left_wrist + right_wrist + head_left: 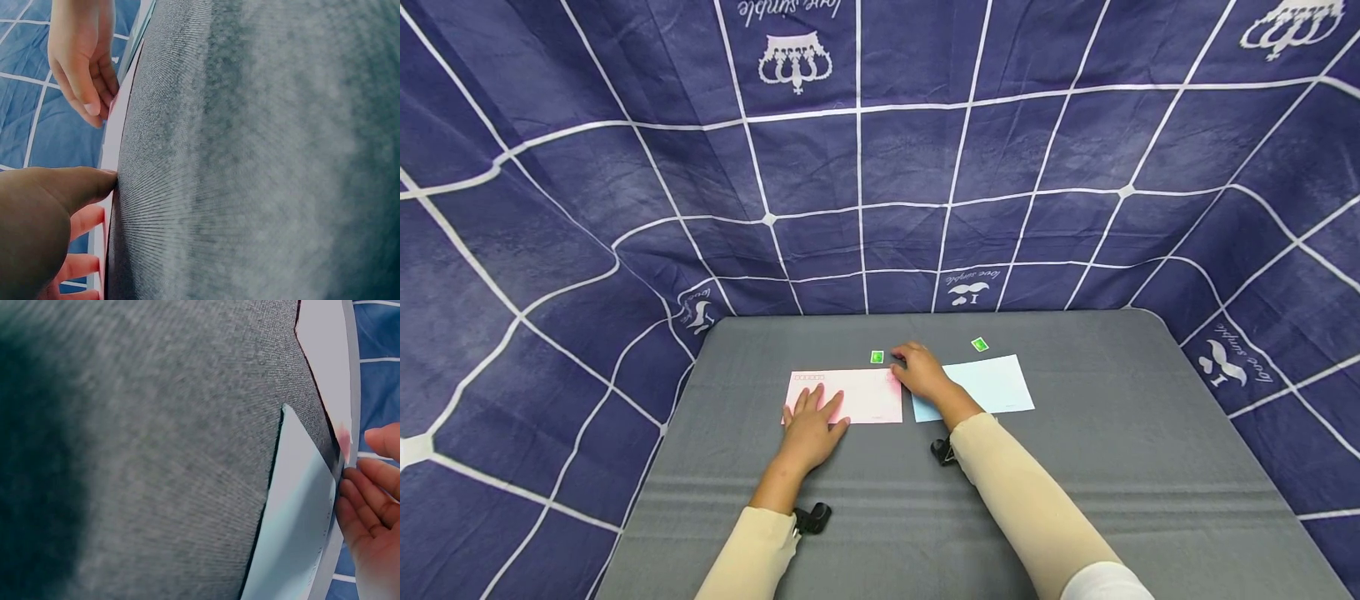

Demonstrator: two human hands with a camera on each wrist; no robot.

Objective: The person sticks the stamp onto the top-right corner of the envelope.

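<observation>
A pink envelope point(868, 404) lies flat on the grey table, with a row of small printed boxes at its upper left. My left hand point(810, 437) rests on its left part, fingers spread. Over the envelope's upper right corner is my right hand point(920, 372), its fingers loosely bent and the thumb apart from them in the right wrist view. No object shows between those fingers. A pale blue envelope point(992, 385) lies to the right, partly covered by the right hand and wrist. One green stamp point(877, 357) sits just above the pink envelope.
Another green stamp point(980, 343) lies above the blue envelope. The grey table point(880, 517) extends toward me. Behind it and at both sides hangs a blue curtain point(902, 158) with white lines.
</observation>
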